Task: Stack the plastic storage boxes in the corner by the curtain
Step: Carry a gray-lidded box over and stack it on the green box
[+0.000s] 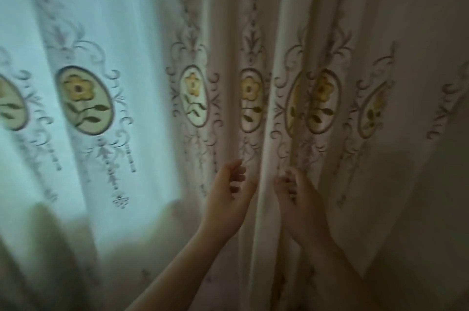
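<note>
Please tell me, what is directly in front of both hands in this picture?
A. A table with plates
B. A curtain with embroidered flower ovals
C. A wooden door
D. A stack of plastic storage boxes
B: the left hand and the right hand are raised side by side at a fold of the curtain, which fills the view; no boxes are visible.

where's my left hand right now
In the head view your left hand is low and just left of centre, raised at the embroidered curtain, fingers loosely curled. Your right hand is close beside it, across one fold.
</note>
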`<state>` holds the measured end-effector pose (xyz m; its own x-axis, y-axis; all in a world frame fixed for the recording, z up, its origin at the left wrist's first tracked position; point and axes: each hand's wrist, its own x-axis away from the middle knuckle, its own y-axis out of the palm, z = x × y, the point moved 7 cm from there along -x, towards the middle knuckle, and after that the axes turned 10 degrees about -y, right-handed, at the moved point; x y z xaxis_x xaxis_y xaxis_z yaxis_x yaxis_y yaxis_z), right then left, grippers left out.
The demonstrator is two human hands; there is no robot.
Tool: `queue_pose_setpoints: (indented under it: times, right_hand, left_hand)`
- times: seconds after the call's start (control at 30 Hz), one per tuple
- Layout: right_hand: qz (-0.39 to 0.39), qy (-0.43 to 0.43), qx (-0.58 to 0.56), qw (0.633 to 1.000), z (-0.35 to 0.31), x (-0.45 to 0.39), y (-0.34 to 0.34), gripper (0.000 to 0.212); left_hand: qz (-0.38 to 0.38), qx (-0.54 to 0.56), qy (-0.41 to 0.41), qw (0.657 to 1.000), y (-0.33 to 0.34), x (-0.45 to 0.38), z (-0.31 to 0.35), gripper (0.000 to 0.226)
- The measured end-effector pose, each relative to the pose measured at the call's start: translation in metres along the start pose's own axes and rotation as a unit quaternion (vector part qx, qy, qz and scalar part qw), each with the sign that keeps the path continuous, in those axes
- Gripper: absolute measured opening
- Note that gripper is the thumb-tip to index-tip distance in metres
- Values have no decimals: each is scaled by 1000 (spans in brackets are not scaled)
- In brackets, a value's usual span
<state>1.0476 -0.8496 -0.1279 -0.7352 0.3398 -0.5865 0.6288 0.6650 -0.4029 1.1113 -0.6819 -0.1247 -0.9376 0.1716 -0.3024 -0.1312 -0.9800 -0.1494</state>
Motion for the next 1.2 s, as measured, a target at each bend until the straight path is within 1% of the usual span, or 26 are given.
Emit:
queue_pose_setpoints:
  times: [0.07,0.2,0.33,0.5,0.57,0.67,0.8,0.9,1.0,1.1,1.17,1.2]
  right_hand:
    - [-27,-21,-17,999,-26,7,31,66]
    - [-65,-48,-58,995,-75,25,87,62]
    - [-105,-71,-105,986,-133,49,143,59]
    - [-157,-88,-161,971,-185,81,196,44]
    - [-180,-93,-183,962,-205,94,215,41]
    - [-217,-113,-220,944,-240,110,244,42]
    - [-267,-138,-270,915,-280,129,281,41]
    - [-305,-155,-304,889,-305,144,305,37]
    - [-330,-165,-340,865,-327,160,323,32]
    - [-351,-188,-366,841,-347,177,337,38]
    - [-369,-204,-377,824,-365,192,343,41]
    - [-373,-207,-383,819,-370,197,345,39]
  left_hand:
    - [35,-12,-3,999,-39,11,-1,46]
    - [113,-41,-17,993,-121,43,-4,46]
    - [192,-53,-38,979,-206,78,-3,39]
    - [261,-83,-51,960,-279,119,6,39]
    - [292,-89,-55,951,-304,137,9,39]
    - [346,-114,-61,929,-344,164,15,40]
    - [411,-133,-75,899,-390,199,18,34]
    - [458,-132,-88,875,-416,224,17,40]
    - [501,-140,-102,848,-435,252,18,37]
    - [540,-146,-116,821,-447,277,20,30]
    - [568,-155,-125,799,-454,300,22,30]
    - [575,-154,-127,793,-456,307,23,32]
